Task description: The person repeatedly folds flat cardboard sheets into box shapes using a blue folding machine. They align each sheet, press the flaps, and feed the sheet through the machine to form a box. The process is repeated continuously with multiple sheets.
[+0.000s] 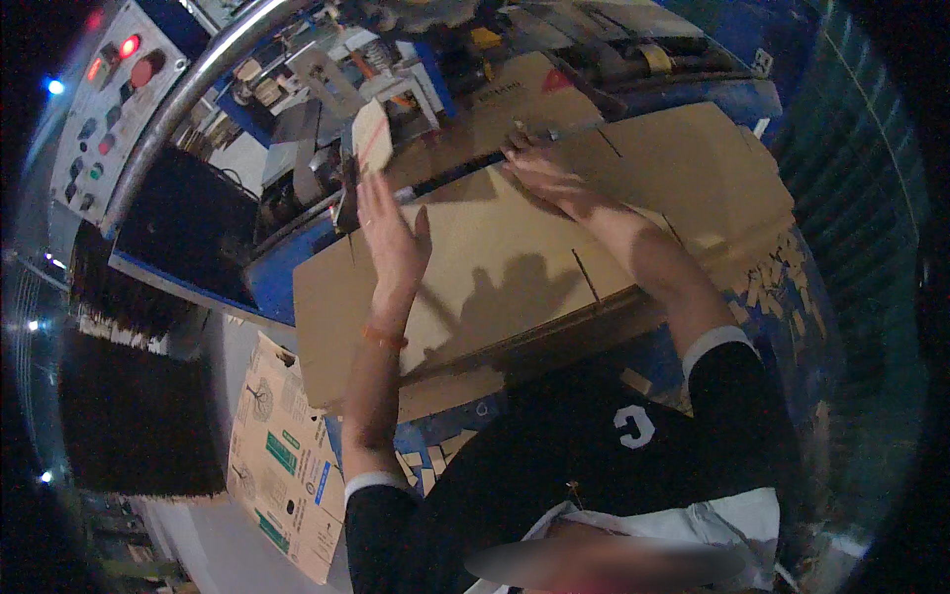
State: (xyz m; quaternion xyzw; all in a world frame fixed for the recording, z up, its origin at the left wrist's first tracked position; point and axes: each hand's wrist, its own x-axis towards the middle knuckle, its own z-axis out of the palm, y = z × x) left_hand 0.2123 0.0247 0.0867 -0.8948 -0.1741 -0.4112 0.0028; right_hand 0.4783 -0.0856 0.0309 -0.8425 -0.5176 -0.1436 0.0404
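A stack of brown slotted cardboard sheets (475,257) lies in front of me, against the machine's edge. My left hand (394,238) is at the left part of the stack, upright with its fingers stretched and thumb apart, holding nothing. Its fingertips meet the lower end of a raised light cardboard flap (372,139); whether they touch it I cannot tell. My right hand (539,170) rests at the far edge of the top sheet, beside a dark bar, with fingers spread and partly bent. Beyond the bar lies another cardboard sheet (515,99) with a red mark.
A control panel (114,104) with lit red buttons stands at the far left behind a curved metal rail (188,94). Machine rollers and brackets (356,74) fill the back. Cardboard scraps (782,282) lie right of the stack. A printed cardboard sheet (282,455) leans at lower left.
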